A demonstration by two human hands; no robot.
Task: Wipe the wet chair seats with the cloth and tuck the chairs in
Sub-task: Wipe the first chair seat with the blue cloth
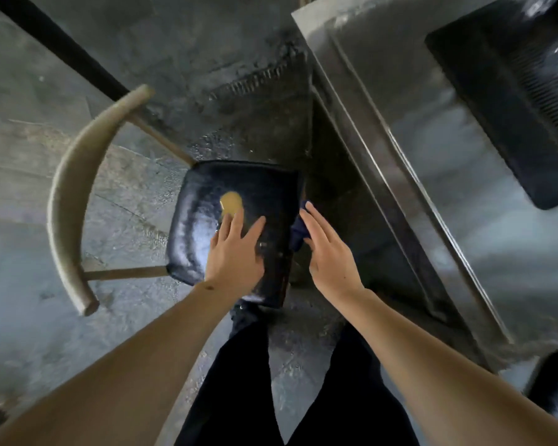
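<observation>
- Nearest: person's dark trouser legs (303,381) stand right at the front edge of the chair, so both arms reach the seat without leaning.
- Left hand (236,252) lies over the black chair seat (200,220), fingers straight and spread, gripping nothing. Judgement: it is flat either to press on the seat or to steady the chair.
- Right hand (326,249) hovers at the seat's right edge, fingers extended and loosely together. A dark blue cloth (298,231) shows just under its fingertips, hanging between seat edge and table. Whether the fingers actually grip it, I cannot tell.
- Seat surface is glossy with a bright sheen, consistent with being wet. A small yellow patch (231,202) sits on it just beyond the left fingertips; leaf or stain, unclear.
- Curved wooden backrest (68,194) points away from the table, and the chair stands pulled out, not tucked in.
- Metal table (432,175) to the right, wet-looking; a dark tray-like object (512,101) rests on it.
- Farthest: wet concrete floor (29,140).
</observation>
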